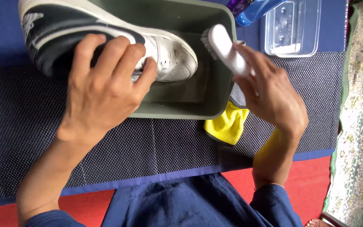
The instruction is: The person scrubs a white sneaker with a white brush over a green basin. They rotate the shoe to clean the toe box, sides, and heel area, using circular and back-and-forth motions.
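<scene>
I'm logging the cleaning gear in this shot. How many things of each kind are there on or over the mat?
Shoe: 1
Brush: 1
Grey tub: 1
Yellow cloth: 1
Clear plastic container: 1
Blue bottle: 1
Total: 6

Yellow cloth (227, 124) on dark mesh mat (148, 143), clear plastic container (293, 27) (blue bottle (253, 10) beside it), red floor (311, 180).

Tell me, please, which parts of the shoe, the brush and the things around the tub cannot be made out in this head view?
- Shoe: its heel end is cut off by the top edge, and the left hand covers its middle.
- Brush: the right hand hides the handle.
- Yellow cloth: partly under the tub and that hand.
- Blue bottle: cut off by the top edge.
- Water in the tub: cannot tell.
</scene>
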